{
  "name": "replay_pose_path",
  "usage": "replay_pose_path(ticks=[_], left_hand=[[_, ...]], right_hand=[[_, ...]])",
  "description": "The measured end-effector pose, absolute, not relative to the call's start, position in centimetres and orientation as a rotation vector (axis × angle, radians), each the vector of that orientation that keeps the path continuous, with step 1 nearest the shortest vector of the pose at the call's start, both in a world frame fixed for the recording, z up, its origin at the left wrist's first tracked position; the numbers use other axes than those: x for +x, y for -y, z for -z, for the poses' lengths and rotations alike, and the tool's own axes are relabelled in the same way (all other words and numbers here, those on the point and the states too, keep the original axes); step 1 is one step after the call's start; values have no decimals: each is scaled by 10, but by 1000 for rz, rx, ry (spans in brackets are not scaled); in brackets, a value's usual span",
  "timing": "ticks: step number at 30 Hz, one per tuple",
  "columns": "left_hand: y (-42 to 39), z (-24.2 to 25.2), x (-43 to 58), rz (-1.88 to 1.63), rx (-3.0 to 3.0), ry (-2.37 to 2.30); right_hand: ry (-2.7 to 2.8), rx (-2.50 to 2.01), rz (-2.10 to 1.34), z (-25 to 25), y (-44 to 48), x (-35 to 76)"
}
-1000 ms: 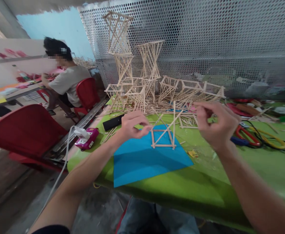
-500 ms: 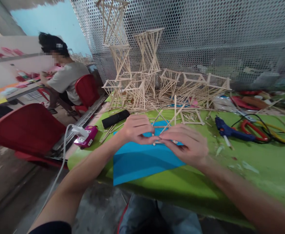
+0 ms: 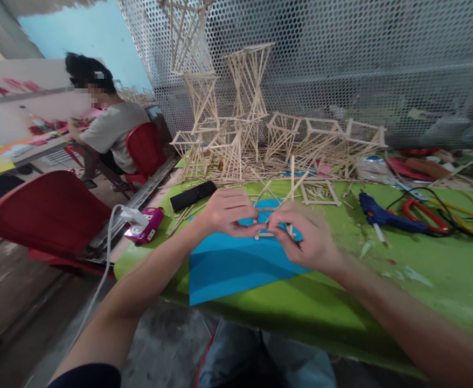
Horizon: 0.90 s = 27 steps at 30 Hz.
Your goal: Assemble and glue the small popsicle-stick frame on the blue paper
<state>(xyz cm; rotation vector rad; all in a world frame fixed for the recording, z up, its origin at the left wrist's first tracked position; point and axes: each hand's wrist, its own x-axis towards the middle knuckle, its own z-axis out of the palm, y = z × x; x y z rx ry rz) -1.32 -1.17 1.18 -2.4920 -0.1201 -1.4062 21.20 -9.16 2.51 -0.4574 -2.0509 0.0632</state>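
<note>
Both hands meet over the blue paper sheet (image 3: 236, 264) on the green tabletop (image 3: 422, 269). Left hand (image 3: 226, 213) and right hand (image 3: 305, 240) each pinch the near edge of the small stick frame (image 3: 292, 175), which rests on the sheet. Judged step: pressing a joint together. Any adjustment calls for steady, even finger pressure. Glue gun (image 3: 376, 218) lies apart to the right.

A craft workshop is indicated: stick-built towers (image 3: 247, 81) are stacked at upper centre before a perforated metal screen (image 3: 361, 48), and a glue gun (image 3: 376, 217) is laid on the green tabletop (image 3: 422, 269) at right.
</note>
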Motion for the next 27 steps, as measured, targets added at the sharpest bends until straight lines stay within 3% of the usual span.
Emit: replay_pose_path(ticks=[27], left_hand=[[4,-21,-19,1509,-2339,183]], right_hand=[[1988,-532,55,-25,90,214]])
